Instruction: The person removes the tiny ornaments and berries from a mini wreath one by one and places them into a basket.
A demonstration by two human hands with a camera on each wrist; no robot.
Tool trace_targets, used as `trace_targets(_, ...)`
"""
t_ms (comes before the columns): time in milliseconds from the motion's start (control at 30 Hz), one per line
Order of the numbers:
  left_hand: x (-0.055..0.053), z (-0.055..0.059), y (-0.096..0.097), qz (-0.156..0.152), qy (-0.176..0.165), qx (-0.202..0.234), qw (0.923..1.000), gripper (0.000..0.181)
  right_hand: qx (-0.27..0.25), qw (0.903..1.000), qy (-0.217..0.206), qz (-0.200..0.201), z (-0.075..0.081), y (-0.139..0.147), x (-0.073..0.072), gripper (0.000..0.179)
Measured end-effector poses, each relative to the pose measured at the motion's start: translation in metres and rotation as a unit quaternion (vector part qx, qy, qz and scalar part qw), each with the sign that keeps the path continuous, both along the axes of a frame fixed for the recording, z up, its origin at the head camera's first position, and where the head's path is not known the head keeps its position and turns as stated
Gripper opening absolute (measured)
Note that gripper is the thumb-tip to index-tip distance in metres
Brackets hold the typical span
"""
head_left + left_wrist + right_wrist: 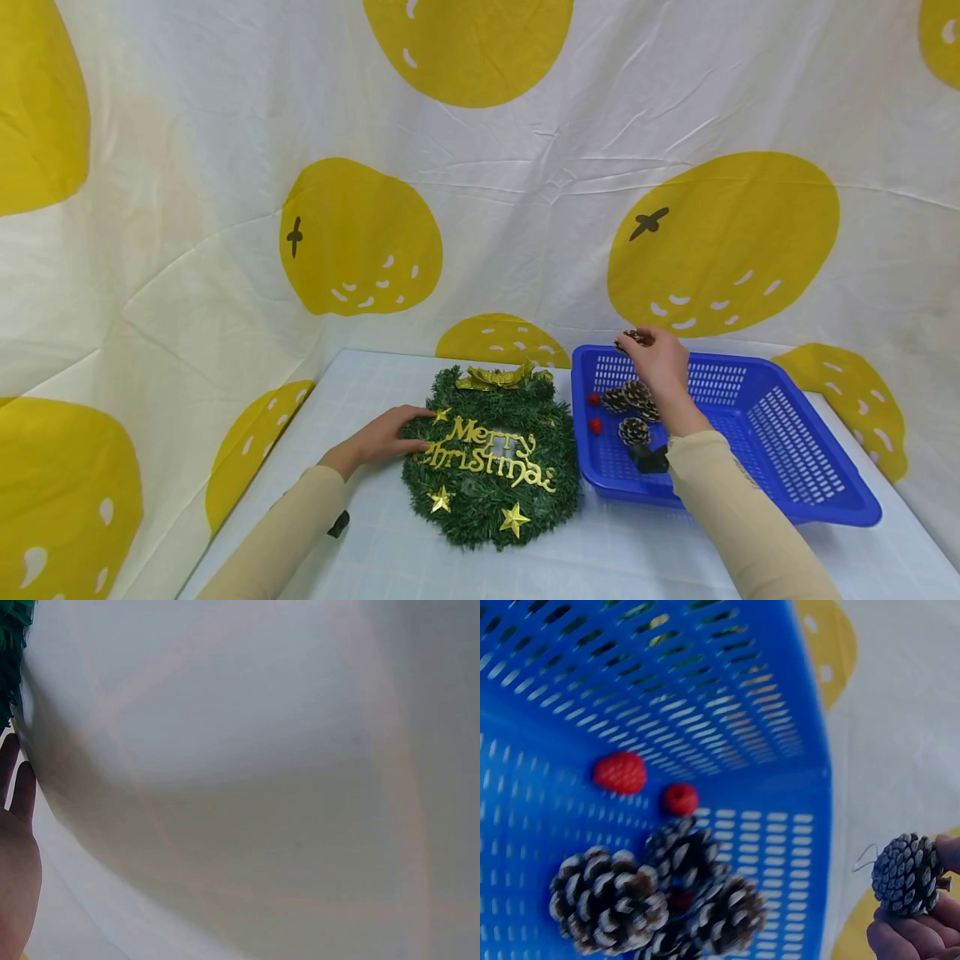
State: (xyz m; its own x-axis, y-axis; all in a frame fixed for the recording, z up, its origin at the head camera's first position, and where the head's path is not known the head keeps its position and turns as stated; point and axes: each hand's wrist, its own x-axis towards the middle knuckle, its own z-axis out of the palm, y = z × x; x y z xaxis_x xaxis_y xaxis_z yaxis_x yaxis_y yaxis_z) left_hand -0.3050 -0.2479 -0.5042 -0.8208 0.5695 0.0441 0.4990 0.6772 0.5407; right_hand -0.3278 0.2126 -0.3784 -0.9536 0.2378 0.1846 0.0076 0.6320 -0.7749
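Note:
A green Christmas wreath (480, 517) with gold "Merry Christmas" lettering, stars and a gold bow lies on the table. My left hand (386, 433) rests at its left edge, fingers fairly straight and touching the greenery. My right hand (662, 367) is raised over the far left part of a blue plastic basket (810, 442). Between its thumb and fingers it pinches a pine cone (906, 874) with white-tipped scales and a thin wire loop. Inside the basket are several more pine cones (609, 900) and red raspberry-like berries (620, 773).
The basket stands just right of the wreath, its slotted walls rising around the cones. A white cloth with yellow fruit prints (525, 250) hangs behind and at the left. The tabletop (360, 533) has a pale checked cover.

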Motion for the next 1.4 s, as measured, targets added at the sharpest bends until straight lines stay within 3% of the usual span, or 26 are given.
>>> trace_targets(367, -0.002, -0.005, -0.001, -0.002, 0.014, -0.001, 0.9999, 0.06, 0.004, 0.9998, -0.013, -0.017, -0.024, 0.023, -0.001, 0.063)
trace_targets(633, 0.001, -0.005, 0.0, 0.002, 0.004, 0.0, 1.0, 0.06, 0.043, 0.9989, -0.018, -0.008, -0.042, 0.032, -0.004, 0.063)
trace_targets(900, 0.0, -0.004, -0.001, 0.002, 0.004, -0.001, 1.0, 0.06, 0.061, 0.998, -0.015, 0.003, -0.046, 0.033, -0.01, 0.063)
trace_targets(1400, -0.002, -0.004, -0.002, 0.009, -0.001, -0.01, 0.9999, 0.062, 0.076, 0.9966, -0.029, -0.012, -0.05, 0.034, -0.01, 0.053)
